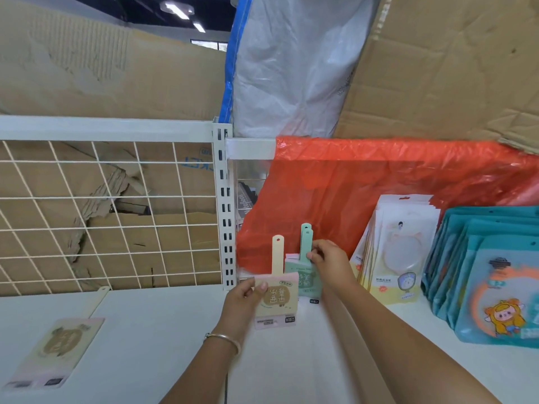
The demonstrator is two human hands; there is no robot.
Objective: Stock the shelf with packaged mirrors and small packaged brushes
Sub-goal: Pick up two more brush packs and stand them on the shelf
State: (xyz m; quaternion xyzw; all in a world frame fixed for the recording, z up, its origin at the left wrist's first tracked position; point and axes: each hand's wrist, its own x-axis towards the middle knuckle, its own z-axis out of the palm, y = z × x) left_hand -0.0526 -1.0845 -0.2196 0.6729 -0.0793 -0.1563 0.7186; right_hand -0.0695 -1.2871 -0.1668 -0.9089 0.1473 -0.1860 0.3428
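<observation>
Two hands placing small packaged brushes on a white shelf [175, 330].
The left hand [243, 295] grips a cream brush pack [277, 298] by its edge, thumb across the front. Just beside it, the right hand [329, 256] pinches green brush packs [307, 279] standing against a red plastic bag [350, 185]. Packaged mirrors [399, 243] lean further right.

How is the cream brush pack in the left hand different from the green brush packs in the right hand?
The cream brush pack has a cream handle and pink card; the green brush packs are green. The left hand holds one cream pack; the right hand holds green ones showing two handles. The cream pack is nearer the camera than the green ones. Both stand upright, handles up.
</observation>
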